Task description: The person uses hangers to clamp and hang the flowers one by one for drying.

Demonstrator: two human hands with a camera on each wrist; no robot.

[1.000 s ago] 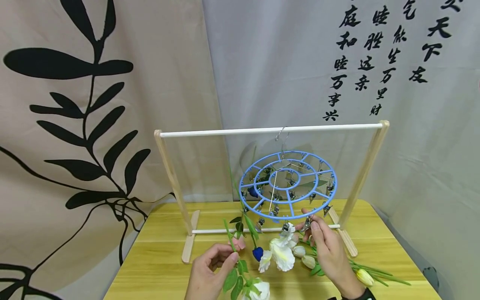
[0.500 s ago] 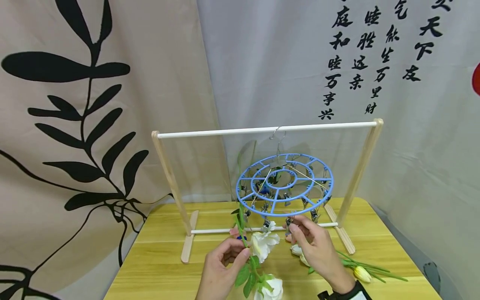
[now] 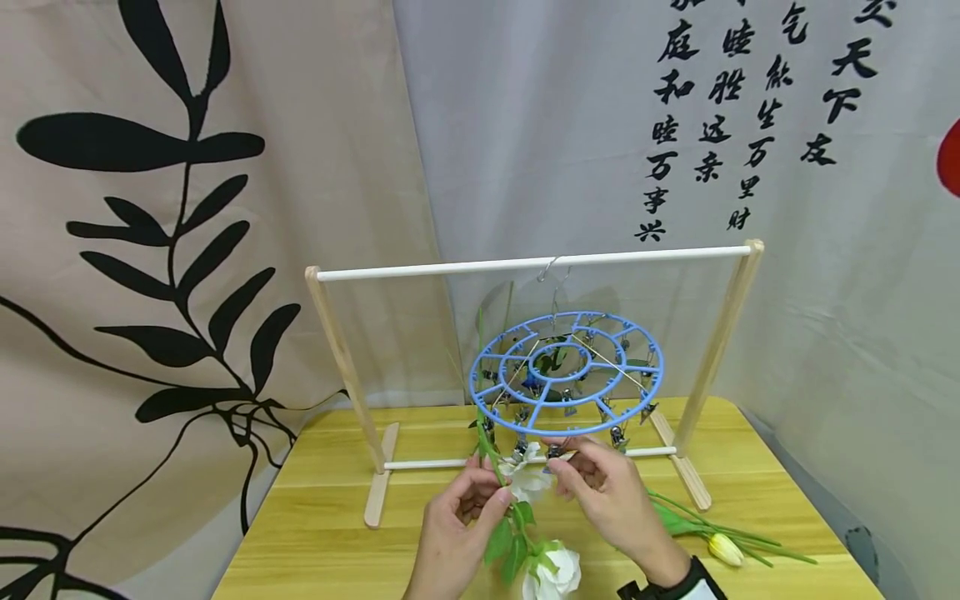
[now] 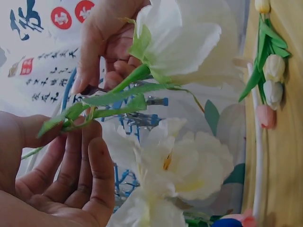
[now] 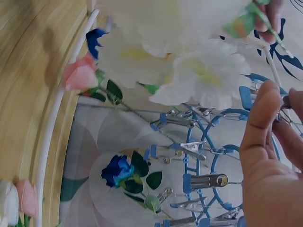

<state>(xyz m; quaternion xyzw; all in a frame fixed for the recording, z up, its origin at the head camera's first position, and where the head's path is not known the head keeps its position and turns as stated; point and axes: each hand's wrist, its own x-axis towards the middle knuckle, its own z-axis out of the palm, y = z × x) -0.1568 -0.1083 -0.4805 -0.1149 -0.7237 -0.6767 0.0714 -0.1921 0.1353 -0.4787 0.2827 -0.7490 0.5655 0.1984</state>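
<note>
The left hand [image 3: 461,525] pinches a white full-petalled artificial rose [image 3: 553,575] by its green stem [image 4: 130,78], bloom low and stem slanting up leftward, while just rightward the right hand [image 3: 611,504], nearer the round blue plastic hanger [image 3: 592,429], pinches 1 silver metal clip [image 3: 555,452] below its near rim.

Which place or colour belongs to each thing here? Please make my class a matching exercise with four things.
Things
1. white rose
2. yellow tulip
3. round rack
4. top bar

Places or colours
A. blue, with clips
B. white, carrying the hook
C. in the grip of the left hand
D. lying on the table

Pairs: 1-C, 2-D, 3-A, 4-B
</note>
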